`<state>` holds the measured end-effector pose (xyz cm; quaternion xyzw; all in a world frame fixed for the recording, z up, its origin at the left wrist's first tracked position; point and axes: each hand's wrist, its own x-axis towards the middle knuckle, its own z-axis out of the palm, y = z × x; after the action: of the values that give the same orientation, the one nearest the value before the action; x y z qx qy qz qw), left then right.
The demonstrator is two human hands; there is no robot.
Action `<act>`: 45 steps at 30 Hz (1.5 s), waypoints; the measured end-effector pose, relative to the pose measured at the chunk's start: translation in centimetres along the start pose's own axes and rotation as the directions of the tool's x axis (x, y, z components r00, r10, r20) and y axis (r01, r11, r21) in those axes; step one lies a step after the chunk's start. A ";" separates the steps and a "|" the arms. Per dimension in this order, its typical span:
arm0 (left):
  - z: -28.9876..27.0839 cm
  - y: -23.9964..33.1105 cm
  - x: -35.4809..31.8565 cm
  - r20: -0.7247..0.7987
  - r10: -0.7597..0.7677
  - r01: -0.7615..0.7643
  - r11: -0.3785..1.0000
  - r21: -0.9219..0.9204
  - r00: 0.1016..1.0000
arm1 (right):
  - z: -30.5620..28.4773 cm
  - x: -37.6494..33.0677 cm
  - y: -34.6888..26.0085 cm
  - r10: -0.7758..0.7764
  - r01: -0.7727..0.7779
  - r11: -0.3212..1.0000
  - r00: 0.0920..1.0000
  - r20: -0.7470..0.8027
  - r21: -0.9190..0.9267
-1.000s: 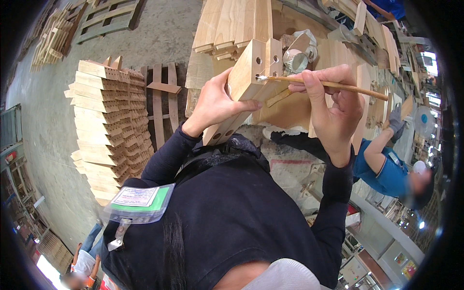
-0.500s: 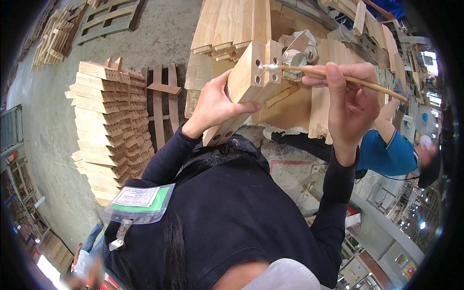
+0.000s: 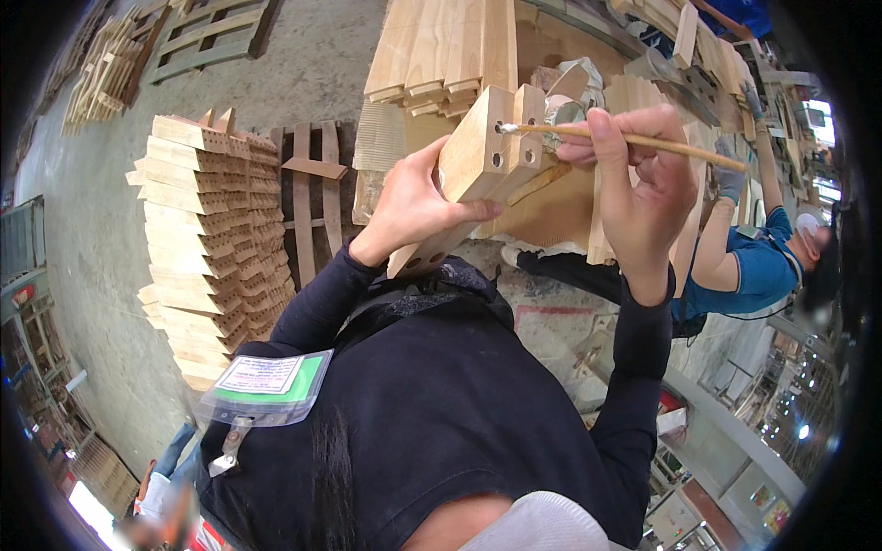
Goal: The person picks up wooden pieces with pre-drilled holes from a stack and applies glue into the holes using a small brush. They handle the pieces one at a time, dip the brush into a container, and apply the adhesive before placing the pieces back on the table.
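Note:
My left hand [image 3: 421, 204] is closed around two pale wooden pieces [image 3: 470, 154] held side by side, with the thumb across their near face. Round holes show in their end faces, and more holes run along the lower side. Pinched in my right hand [image 3: 643, 179] is a thin wooden stick [image 3: 684, 151], pointing left. Its tip, coated in something white, is at an upper hole of the left piece; whether it is inside the hole I cannot tell. Behind the stick, partly hidden, stands a small container [image 3: 562, 111] with whitish wrapping.
Stacked wooden pieces [image 3: 441, 50] lie beyond my left hand on cardboard [image 3: 551, 216]. A tall stack of drilled pieces [image 3: 197, 248] stands on the left beside a pallet [image 3: 314, 197]. At right, a co-worker in a blue shirt [image 3: 740, 275] reaches toward other boards with gloved hands.
My right hand has moved left with the stick, and its white tip has shifted to the upper hole. The held pieces dipped slightly. The co-worker's gloved hands have come into view.

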<state>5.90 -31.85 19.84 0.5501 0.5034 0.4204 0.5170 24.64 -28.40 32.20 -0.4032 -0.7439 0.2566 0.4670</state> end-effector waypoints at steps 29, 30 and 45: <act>0.5 1.7 2.0 0.104 -0.007 0.015 0.997 -0.080 0.995 | -3.8 2.2 1.5 0.071 -0.072 0.997 0.997 0.031 0.028; 0.5 1.6 2.1 0.102 -0.004 0.012 0.997 -0.074 0.995 | -3.9 2.2 1.4 0.065 -0.064 0.998 0.997 0.032 -0.018; 0.0 2.1 2.3 0.124 -0.001 0.025 0.982 -0.190 0.992 | -5.4 1.3 0.7 -0.002 0.005 0.986 1.000 -0.021 0.168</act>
<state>6.43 -29.47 21.76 0.5196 0.4315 0.4285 0.6002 29.47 -26.92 34.66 -0.3637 -0.7156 0.3134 0.5074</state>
